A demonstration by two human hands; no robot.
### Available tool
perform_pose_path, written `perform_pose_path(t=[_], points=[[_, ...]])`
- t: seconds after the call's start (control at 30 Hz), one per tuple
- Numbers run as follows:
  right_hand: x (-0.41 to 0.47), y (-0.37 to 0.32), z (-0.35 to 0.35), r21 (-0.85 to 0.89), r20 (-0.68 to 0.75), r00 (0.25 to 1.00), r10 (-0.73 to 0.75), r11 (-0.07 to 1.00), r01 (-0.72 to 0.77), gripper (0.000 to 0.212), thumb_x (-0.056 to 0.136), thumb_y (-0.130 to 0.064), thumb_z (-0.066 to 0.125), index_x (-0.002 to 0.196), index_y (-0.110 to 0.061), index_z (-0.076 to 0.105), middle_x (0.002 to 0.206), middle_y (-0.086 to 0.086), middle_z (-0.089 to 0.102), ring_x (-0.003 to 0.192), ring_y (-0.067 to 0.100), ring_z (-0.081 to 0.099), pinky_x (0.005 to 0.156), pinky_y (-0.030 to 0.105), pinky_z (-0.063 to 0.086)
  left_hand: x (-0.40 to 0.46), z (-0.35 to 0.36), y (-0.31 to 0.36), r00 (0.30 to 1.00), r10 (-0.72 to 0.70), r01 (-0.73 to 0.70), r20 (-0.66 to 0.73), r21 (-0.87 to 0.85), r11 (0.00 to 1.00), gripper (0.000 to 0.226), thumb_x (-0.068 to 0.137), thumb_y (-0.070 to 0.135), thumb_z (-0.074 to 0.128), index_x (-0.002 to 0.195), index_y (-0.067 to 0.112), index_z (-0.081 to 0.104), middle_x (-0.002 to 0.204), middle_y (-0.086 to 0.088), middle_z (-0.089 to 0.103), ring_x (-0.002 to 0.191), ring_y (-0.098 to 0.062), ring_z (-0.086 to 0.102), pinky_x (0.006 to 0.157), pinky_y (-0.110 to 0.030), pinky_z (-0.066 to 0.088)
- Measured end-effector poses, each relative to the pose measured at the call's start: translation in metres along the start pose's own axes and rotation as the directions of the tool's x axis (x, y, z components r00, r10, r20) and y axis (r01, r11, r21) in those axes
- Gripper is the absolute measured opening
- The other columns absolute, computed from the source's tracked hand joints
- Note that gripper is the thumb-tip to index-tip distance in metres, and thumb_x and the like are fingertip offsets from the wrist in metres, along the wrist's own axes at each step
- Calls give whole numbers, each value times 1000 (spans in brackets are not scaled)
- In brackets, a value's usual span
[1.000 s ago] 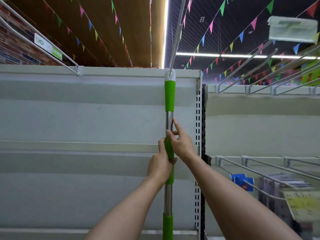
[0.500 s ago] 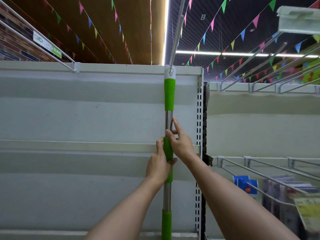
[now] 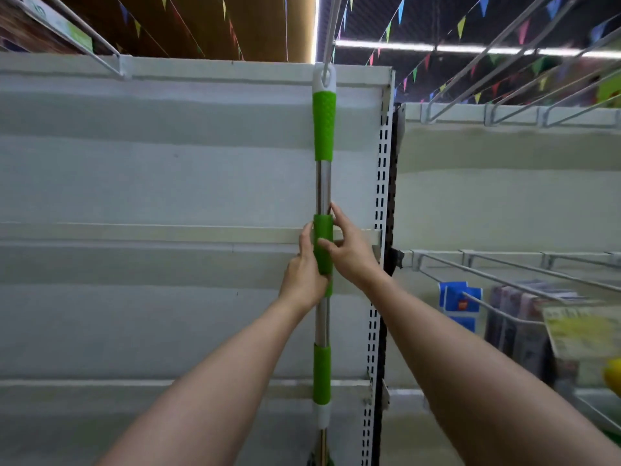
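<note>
Against the white shelf panel (image 3: 168, 183) the green-and-steel pole (image 3: 323, 183) hangs upright. Both my hands are on its middle green sleeve (image 3: 323, 237). My left hand (image 3: 302, 274) wraps it low from the left. My right hand (image 3: 353, 253) clasps it higher, thumb across the front and forefinger lying up the steel. At the top, the white loop (image 3: 324, 79) sits over the wire hook (image 3: 331, 28). I judge I'm settling the hang, so next I'd loosen my grip slowly and check the loop holds. Since half a second ago the loop has stayed hooked, and my right thumb has dropped from the sleeve's top edge onto its front.
</note>
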State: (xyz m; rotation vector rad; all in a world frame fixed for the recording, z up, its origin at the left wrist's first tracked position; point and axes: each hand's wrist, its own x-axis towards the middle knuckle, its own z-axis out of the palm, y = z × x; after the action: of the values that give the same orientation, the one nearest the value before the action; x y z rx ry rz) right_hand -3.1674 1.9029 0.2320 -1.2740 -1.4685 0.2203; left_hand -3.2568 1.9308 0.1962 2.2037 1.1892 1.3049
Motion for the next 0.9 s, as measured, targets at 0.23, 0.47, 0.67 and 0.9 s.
perform_pose_path(t=[0.23,0.47,0.67,0.9], points=[[-20,7,9,2,-17,999,50,999,-50,80,91,-1,56,151,-34,15,141,8,48,114,21,56,92,36,51,-18,-4,-10,998,29,-28,63,-21,999,91,88,8,56,148,38,-6,127,-13,60,103,-30,64,81,-36,51],[-32,2,13,-46,2,998,70,996,-70,86,92,-3,56,152,-38,6,143,11,47,117,27,57,98,43,49,-40,-9,-22,970,54,-26,239,-120,992,97,89,-4,49,144,49,-10,154,-4,29,135,-26,40,101,-30,41],[-74,31,9,-226,-51,999,17,974,-28,65,92,-19,60,147,-29,28,136,8,49,125,24,49,105,42,41,-72,-14,-47,977,-60,66,206,-26,997,94,85,18,65,148,40,0,156,-7,19,142,-26,25,111,-38,28],[-135,45,6,-500,213,969,128,866,-4,56,92,-37,57,143,-32,34,130,1,52,114,18,53,99,40,47,-118,-34,-65,955,-134,102,266,130,986,81,85,29,67,148,30,17,150,-11,29,135,-27,37,110,-37,33]])
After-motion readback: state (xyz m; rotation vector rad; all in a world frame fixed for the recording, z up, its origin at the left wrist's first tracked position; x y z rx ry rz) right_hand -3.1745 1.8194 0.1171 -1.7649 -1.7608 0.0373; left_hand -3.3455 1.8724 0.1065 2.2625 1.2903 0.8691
